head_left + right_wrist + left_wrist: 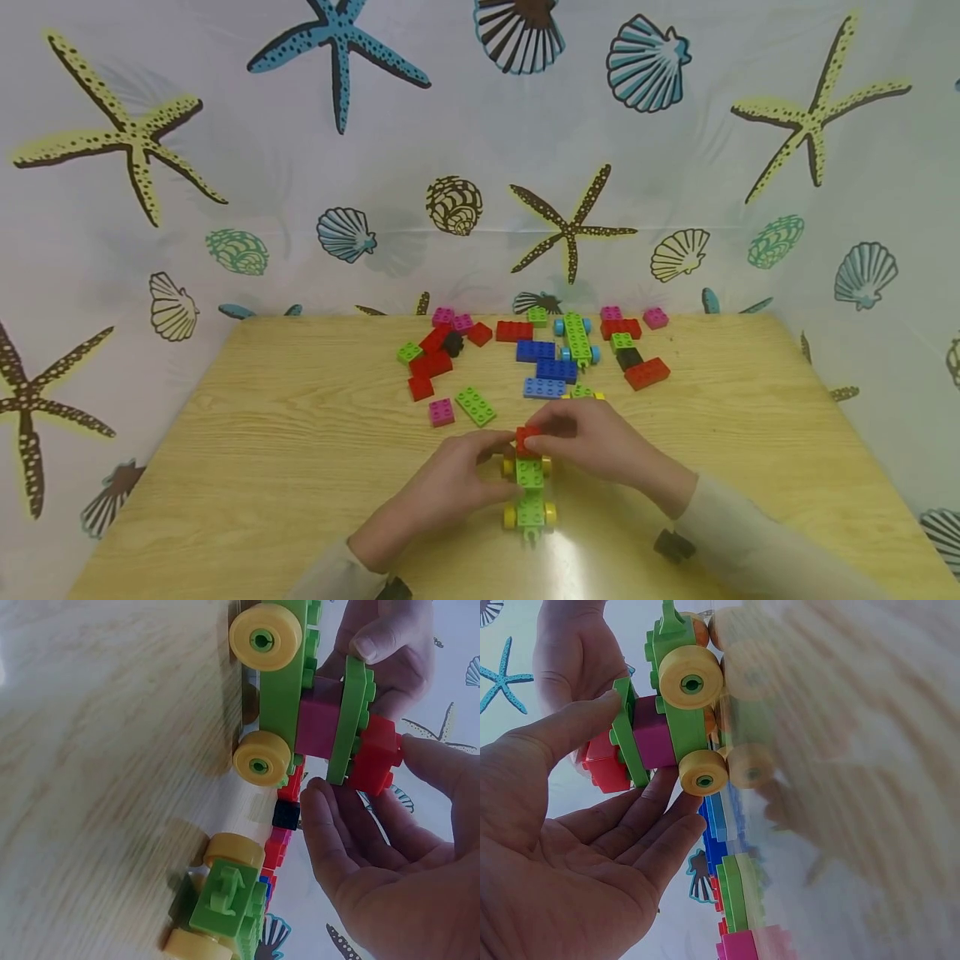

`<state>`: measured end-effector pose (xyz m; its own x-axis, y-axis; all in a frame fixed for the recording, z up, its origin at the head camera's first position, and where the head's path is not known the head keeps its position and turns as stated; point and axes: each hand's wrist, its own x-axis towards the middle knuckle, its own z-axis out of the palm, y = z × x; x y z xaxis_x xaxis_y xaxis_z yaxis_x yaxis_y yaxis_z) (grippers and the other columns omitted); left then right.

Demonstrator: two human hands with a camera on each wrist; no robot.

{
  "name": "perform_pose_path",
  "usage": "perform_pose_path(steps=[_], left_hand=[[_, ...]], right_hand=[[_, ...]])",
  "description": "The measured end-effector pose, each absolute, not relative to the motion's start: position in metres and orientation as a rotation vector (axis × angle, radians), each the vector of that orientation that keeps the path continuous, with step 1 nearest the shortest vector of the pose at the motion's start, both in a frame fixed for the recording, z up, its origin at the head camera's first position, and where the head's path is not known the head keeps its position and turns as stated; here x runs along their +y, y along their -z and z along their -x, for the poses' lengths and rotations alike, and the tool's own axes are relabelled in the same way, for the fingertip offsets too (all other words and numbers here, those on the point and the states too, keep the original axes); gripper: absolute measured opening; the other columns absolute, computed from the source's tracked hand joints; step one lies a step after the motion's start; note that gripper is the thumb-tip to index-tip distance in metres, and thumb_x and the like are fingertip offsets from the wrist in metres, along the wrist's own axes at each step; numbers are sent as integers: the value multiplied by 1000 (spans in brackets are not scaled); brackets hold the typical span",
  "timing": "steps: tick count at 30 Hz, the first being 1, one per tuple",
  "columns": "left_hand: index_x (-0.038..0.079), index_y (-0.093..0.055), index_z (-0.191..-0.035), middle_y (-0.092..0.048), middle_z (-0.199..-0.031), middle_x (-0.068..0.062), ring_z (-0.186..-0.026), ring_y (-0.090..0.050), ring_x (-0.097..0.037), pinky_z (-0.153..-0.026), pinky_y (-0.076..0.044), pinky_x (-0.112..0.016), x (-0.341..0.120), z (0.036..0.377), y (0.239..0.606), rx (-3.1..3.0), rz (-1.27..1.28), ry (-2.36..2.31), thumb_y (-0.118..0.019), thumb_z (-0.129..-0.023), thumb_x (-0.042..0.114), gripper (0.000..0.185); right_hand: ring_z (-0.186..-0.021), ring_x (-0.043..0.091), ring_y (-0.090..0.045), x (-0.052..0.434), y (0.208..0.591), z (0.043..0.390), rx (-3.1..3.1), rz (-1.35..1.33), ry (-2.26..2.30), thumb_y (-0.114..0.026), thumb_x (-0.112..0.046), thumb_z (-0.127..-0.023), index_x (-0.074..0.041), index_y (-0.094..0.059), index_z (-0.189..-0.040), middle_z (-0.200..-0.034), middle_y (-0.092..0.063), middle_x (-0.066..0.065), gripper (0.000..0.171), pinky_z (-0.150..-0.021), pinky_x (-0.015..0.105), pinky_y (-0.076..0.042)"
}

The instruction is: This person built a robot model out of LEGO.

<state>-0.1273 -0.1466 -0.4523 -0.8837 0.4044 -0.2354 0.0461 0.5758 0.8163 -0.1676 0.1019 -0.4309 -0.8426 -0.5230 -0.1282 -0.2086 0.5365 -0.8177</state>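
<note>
A green toy car (530, 479) with yellow wheels stands on the wooden table (262, 467) close in front of me. It carries a magenta brick (319, 724), a green plate (352, 720) and a red brick (527, 439) on top. My left hand (491, 467) holds the car from the left, with its thumb (570, 724) on the green plate and its fingers by a wheel (703, 773). My right hand (555, 433) pinches the red brick (375, 754) between thumb and fingers. A second green wheeled base (225, 900) stands just behind the car, nearer to me.
Loose bricks lie scattered at the far middle of the table: red ones (431, 362), blue ones (547, 367), a green plate (476, 406), a magenta brick (442, 412) and a long green base with blue wheels (577, 337). A starfish-and-shell curtain (225, 167) surrounds the table.
</note>
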Motion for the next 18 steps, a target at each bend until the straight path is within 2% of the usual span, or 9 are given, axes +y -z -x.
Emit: perform_pose_path(steps=[6, 18], left_hand=[[18, -63, -160, -69, -158, -2, -154, -60, -35, -127, -49, -61, -147, 127, 452, 2410, -374, -1233, -90, -97, 34, 71], [17, -64, -158, -69, -157, -3, -153, -61, -35, -127, -50, -60, -147, 127, 449, 2401, -375, -1233, -91, -96, 34, 69]], right_hand=[[-118, 17, -73, 99, 430, 169, 2376, 588, 1253, -79, -35, -106, -21, -82, -126, -126, -82, -3, 25, -106, 41, -65], [-116, 18, -75, 100, 438, 173, 2255, 520, 1345, -79, -34, -106, -18, -82, -125, -127, -82, 0, 24, -104, 37, -65]])
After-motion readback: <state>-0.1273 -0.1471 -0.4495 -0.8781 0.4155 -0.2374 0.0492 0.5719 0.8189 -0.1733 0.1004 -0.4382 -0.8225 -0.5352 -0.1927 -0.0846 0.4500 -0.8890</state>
